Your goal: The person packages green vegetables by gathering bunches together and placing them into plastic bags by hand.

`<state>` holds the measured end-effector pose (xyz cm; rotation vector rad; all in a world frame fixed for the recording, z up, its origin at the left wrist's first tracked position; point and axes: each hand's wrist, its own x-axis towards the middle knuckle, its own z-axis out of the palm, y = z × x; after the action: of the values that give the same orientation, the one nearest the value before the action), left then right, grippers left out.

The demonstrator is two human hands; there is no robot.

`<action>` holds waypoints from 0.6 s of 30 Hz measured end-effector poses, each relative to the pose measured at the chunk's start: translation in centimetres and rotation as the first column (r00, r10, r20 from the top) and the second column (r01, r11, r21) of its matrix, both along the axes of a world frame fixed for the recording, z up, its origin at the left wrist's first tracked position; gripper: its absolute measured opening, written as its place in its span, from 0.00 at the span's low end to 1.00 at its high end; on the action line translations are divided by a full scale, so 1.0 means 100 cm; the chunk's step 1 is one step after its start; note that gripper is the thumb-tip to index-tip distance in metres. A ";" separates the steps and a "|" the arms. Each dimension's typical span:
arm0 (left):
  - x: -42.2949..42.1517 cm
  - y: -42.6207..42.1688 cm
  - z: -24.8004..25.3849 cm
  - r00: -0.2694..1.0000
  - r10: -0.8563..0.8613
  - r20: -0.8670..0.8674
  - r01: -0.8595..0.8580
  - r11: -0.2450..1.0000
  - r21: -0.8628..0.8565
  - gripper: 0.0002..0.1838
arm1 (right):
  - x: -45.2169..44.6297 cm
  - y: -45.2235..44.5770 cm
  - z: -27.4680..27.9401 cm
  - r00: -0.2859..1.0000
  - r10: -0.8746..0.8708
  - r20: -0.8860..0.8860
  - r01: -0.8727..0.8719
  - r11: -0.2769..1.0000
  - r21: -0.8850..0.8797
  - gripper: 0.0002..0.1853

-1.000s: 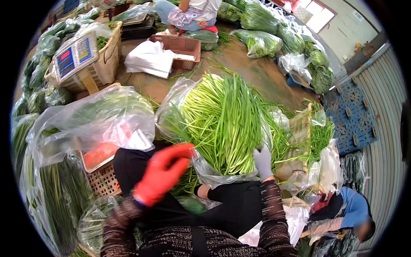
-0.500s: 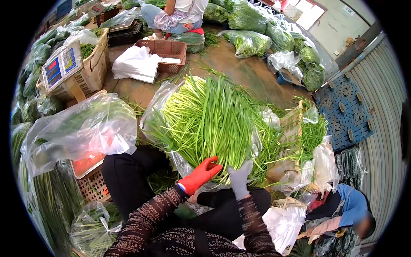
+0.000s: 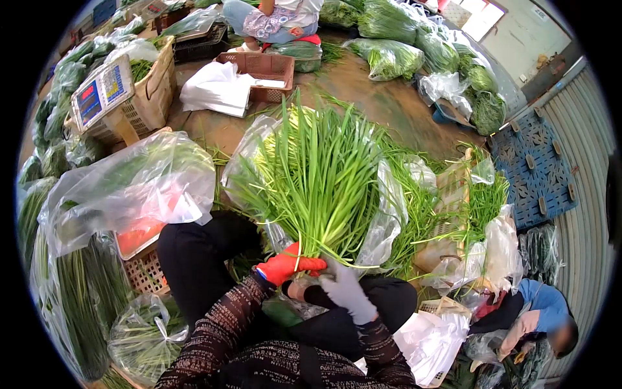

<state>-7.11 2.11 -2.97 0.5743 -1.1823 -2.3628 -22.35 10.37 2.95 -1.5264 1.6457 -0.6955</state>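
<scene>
A large fanned bunch of garlic chives stands in front of me, pale stem ends toward my lap and green leaves pointing away. My left hand, in a red glove, is closed around the lower stems. At the right side of the stem ends is my right hand, in a grey glove, its fingers bent against the base of the bunch; the fingertips are partly hidden. Behind the bunch lie more chives on an opened clear plastic bag, whose edges show on both sides.
To the left stand a digital scale, a cream crate and a plastic-covered pile. A brown crate with white bags lies ahead. Loose greens and a crate are at right. One person sits ahead, another at lower right.
My left hand has closed on the stems and drawn a bunch toward me. My right hand has moved left and down to the stem ends. The view has shifted slightly.
</scene>
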 end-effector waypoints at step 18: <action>0.002 0.027 0.015 0.495 0.841 0.218 0.223 0.119 -0.968 0.25 | 0.009 -0.021 0.015 0.845 -0.281 -0.455 0.192 0.953 -0.233 0.30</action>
<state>-6.91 4.77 -1.44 1.2580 -2.1994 -0.3016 -21.43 8.29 4.43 -1.7414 2.2315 -0.6351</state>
